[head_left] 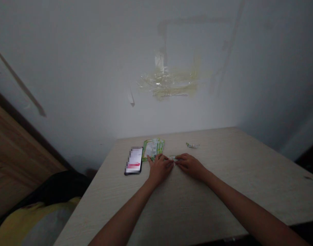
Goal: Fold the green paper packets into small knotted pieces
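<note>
Shows at left, on the counter (pixel 248 160), a smartphone (pixel 133 161) lying face up with lit screen. Next, just beside the smartphone, shows overlapping green packets (pixel 151 147). Continues with the left hand (pixel 160 169) at the packets' near edge, with fingers pinching a small green-and-white piece (pixel 173 158), mostly hidden between both hands. Grips the same piece from the right with fingers of the right hand (pixel 190 166). Beyond the right hand, shows a twisted wrapper (pixel 191 146) lying apart on the counter.

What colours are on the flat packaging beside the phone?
The packaging is mostly green and white, seen in the head view.
</note>
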`<state>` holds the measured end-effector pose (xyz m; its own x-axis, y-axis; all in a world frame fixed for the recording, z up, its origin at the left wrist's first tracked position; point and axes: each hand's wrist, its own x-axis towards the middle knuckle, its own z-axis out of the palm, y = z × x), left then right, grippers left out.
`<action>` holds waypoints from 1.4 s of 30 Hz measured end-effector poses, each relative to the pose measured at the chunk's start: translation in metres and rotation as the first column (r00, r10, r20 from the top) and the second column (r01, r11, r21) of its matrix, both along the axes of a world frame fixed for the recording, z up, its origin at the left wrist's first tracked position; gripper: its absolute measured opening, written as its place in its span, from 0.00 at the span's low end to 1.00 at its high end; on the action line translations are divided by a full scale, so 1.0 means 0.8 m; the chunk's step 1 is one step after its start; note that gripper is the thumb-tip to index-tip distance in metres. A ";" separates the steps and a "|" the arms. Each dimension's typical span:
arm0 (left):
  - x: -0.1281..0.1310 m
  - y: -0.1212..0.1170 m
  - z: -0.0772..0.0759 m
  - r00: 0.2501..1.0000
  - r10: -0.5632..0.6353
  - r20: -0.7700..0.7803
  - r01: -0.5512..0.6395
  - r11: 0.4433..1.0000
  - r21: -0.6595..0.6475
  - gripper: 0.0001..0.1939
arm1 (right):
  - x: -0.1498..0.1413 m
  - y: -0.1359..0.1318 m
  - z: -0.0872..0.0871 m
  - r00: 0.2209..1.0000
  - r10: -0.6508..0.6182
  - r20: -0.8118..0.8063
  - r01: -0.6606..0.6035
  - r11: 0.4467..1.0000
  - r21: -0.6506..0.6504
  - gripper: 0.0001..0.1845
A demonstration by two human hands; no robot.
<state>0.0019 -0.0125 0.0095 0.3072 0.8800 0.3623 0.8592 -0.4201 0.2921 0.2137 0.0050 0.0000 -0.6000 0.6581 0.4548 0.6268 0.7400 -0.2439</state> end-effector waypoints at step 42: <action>-0.004 0.001 0.005 0.995 -0.053 -0.083 0.067 0.982 0.176 0.09 | 0.007 -0.001 -0.004 0.992 0.089 -0.089 -0.079 0.991 0.109 0.09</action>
